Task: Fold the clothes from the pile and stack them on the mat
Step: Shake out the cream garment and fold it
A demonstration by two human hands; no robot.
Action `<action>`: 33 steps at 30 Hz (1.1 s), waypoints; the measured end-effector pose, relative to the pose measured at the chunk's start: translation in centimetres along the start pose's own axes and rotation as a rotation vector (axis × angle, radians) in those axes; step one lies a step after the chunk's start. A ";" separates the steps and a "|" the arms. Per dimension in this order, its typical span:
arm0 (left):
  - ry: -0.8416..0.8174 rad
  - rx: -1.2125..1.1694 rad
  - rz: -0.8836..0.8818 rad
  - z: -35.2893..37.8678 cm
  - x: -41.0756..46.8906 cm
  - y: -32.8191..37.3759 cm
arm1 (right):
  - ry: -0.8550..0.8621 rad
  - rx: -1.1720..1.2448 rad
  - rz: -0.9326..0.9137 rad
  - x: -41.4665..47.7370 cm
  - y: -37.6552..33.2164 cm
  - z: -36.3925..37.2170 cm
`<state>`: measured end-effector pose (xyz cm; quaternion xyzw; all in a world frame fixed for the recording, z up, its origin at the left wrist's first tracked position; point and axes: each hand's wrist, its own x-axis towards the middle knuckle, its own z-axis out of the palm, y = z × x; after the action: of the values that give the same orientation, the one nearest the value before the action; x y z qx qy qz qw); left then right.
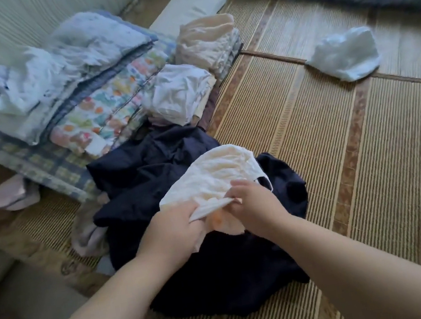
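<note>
Fingers (pixel 184 213) of both hands pinch cream garment (pixel 217 172) above dark pile (pixel 151 174).

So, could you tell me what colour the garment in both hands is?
Cream-white garment with a pale orange patch, clearest in the head view.

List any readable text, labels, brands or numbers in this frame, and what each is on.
None readable.
Patterned folded cloth: coloured print only, no letters discernible.
White garment atop the stack: small dark marks, too blurred to tell whether they are text.
Cream garment held by left hand and right hand: no label visible.
Woven mat: pattern bands only, no writing.
</note>
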<state>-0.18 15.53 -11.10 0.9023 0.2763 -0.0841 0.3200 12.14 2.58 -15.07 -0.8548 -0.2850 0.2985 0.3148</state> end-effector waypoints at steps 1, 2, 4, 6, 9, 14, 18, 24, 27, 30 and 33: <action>0.026 -0.018 0.031 -1.1 -0.1 0.6 | 0.055 0.070 0.007 -0.3 -0.5 -1.0; 0.047 -0.031 0.063 -2.3 -0.2 1.2 | 0.100 0.148 0.015 -0.8 -1.0 -2.4; 0.086 -0.075 0.133 -5.1 -0.3 3.1 | 0.163 0.287 -0.010 -2.2 -1.9 -6.0; 0.113 -0.178 0.215 -8.0 -0.7 6.1 | 0.191 0.417 -0.049 -4.2 -3.3 -10.1; 0.155 -0.345 0.346 -12.1 -1.6 11.9 | 0.232 0.549 -0.130 -7.8 -5.7 -16.2; 0.202 -0.527 0.539 -16.2 -4.3 22.8 | 0.299 0.746 -0.237 -16.0 -9.9 -25.6; -0.034 -0.450 0.685 -16.1 -7.9 31.6 | 0.393 0.434 -0.230 -22.1 -12.8 -30.5; -0.068 -0.457 0.799 -14.9 -12.3 38.2 | 0.675 0.051 -0.142 -31.1 -15.1 -36.4; -0.584 -0.486 0.834 -11.9 -14.6 38.9 | 0.760 0.178 -0.104 -35.5 -14.5 -38.5; -0.579 -0.305 0.781 -7.7 -15.8 39.2 | 0.840 0.263 -0.098 -39.8 -13.9 -40.1; -0.518 -0.137 0.727 -5.1 -15.4 39.1 | 0.926 0.169 -0.057 -44.4 -12.9 -41.5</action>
<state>8.52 -13.25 18.74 0.8668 -0.1427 -0.1709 0.4462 7.62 -34.42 34.64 -0.8613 -0.1126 -0.1006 0.4851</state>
